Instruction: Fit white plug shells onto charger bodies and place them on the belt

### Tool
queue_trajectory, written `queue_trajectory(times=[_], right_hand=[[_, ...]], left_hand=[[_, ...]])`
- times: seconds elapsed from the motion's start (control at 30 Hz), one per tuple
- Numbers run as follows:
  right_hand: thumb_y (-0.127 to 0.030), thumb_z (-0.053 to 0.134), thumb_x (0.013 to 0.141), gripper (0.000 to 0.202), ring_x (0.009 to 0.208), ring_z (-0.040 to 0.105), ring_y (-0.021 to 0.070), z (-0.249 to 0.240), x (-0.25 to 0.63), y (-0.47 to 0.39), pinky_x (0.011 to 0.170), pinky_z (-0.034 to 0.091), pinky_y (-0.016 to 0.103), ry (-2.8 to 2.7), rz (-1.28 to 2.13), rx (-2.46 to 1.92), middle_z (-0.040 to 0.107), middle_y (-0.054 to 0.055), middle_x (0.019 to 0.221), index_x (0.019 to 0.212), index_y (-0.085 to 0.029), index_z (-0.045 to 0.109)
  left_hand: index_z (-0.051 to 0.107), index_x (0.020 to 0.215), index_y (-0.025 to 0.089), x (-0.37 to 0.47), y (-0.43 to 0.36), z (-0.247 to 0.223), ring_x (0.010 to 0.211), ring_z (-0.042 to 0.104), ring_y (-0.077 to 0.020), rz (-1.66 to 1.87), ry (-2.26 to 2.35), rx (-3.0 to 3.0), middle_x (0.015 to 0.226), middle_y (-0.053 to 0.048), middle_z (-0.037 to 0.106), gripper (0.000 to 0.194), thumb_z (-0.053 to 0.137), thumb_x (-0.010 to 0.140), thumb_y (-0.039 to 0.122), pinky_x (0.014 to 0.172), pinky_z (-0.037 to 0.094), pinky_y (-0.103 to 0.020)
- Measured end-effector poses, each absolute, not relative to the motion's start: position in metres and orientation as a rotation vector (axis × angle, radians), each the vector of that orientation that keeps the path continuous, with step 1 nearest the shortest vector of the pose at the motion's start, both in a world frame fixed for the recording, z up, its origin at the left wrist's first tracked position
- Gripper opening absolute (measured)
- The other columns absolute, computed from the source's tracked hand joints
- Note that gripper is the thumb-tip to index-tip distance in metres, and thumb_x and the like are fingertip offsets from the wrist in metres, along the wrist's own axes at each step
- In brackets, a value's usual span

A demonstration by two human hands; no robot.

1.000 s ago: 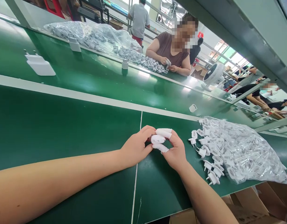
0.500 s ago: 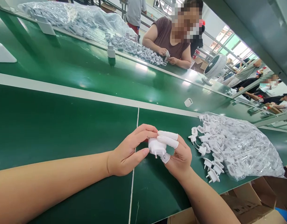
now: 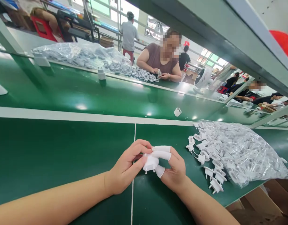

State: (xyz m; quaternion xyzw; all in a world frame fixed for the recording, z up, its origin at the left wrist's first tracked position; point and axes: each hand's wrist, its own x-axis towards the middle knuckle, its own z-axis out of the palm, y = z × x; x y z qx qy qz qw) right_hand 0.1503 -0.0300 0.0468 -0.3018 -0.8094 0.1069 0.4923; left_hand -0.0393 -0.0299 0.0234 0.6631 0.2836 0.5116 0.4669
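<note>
A white two-pin plug [image 3: 151, 163] is held between both hands above the green work surface, its pins pointing down. My left hand [image 3: 126, 168] has its fingers and thumb closed on the plug's left side. White finger covers sit on the thumb and two fingers of my right hand [image 3: 175, 170], which grips the plug's right and upper side. Fingers hide part of the plug. To the right of my hands, many similar white plug pieces [image 3: 215, 185] lie loose, spilling from a clear plastic bag [image 3: 254, 156].
Beyond a pale divider strip [image 3: 87, 118], a small white housing [image 3: 177, 112] lies on the green belt. Across it a co-worker [image 3: 161, 59] handles a white piece beside another bagged heap [image 3: 83, 56]. Cardboard boxes [image 3: 258, 200] stand below the right table edge. A metal beam [image 3: 205, 40] crosses overhead.
The view has tilted up, so the hands appear lower and slightly further left. The plug has turned a little between my fingers, and my left thumb now lies further over it.
</note>
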Motion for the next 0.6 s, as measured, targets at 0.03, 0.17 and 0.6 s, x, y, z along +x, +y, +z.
queue_trajectory(times=[0.03, 0.17, 0.6], right_hand=[[-0.013, 0.073, 0.087, 0.039, 0.095, 0.075, 0.0190, 0.045, 0.150, -0.029, 0.081, 0.065, 0.030, -1.981, 0.273, -0.704, 0.076, 0.007, 0.107, 0.122, -0.031, 0.068], [-0.018, 0.079, 0.084, 0.036, 0.094, 0.074, 0.0186, 0.039, 0.151, -0.024, 0.082, 0.064, 0.030, -1.961, 0.345, -0.695, 0.075, 0.006, 0.105, 0.118, -0.029, 0.070], [-0.039, 0.075, 0.087, 0.031, 0.106, 0.068, 0.0226, 0.043, 0.186, 0.007, 0.087, 0.057, 0.037, -1.792, 0.669, -1.325, 0.072, 0.007, 0.116, 0.114, -0.025, 0.071]], left_hand=[[0.065, 0.097, 0.024, -0.039, -0.029, 0.025, 0.085, 0.061, -0.0189, 1.225, 0.740, 1.569, 0.109, -0.007, 0.060, 0.023, 0.048, 0.102, 0.038, 0.068, 0.054, -0.031], [0.063, 0.078, 0.021, -0.038, -0.025, 0.034, 0.078, 0.061, -0.0179, 1.087, 0.886, 1.374, 0.102, -0.006, 0.065, 0.034, 0.056, 0.098, 0.048, 0.068, 0.055, -0.031], [0.064, 0.114, 0.024, -0.038, -0.002, 0.029, 0.104, 0.072, -0.0300, 0.758, 1.060, 1.577, 0.108, -0.009, 0.075, 0.047, 0.068, 0.086, 0.062, 0.097, 0.057, -0.048]])
